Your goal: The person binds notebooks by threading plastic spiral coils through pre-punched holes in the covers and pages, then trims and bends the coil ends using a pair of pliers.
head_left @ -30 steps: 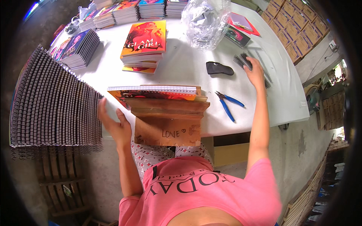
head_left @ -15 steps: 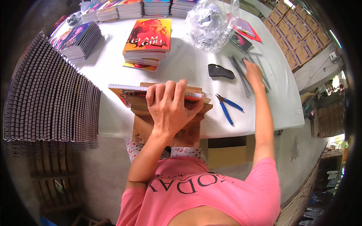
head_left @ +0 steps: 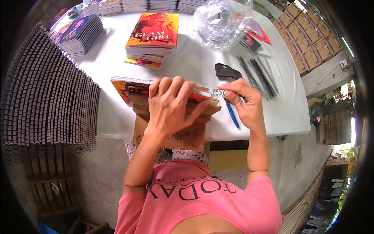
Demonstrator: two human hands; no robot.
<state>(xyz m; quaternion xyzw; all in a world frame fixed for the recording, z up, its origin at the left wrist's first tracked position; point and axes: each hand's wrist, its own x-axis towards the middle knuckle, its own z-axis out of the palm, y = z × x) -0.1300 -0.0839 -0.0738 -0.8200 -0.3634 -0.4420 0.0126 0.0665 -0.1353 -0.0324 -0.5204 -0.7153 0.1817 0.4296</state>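
My left hand (head_left: pixel 169 103) is closed over the upper edge of a notebook (head_left: pixel 124 87) with a red and orange cover. The notebook leans on a wooden stand (head_left: pixel 191 134) at the table's near edge, its page edge facing up. Between thumb and fingertips, my right hand (head_left: pixel 248 104) pinches a thin metal spiral binding coil (head_left: pixel 218 92). The coil's left end is close to the notebook's right end; whether it is in the holes I cannot tell. Just below that hand lie blue-handled cutting pliers (head_left: pixel 232 116), partly covered by it.
Dark spiral coils (head_left: pixel 264 78) lie at the right, near a black curved object (head_left: pixel 227 71). A stack of notebooks (head_left: pixel 152 37) stands beyond the stand, beside a clear plastic bag (head_left: pixel 222 25). A tall pile of bound notebooks (head_left: pixel 50 97) rises at the left.
My right hand has come back from the coils at the right and now holds one coil beside the notebook's right end. My left hand has stayed on the notebook.
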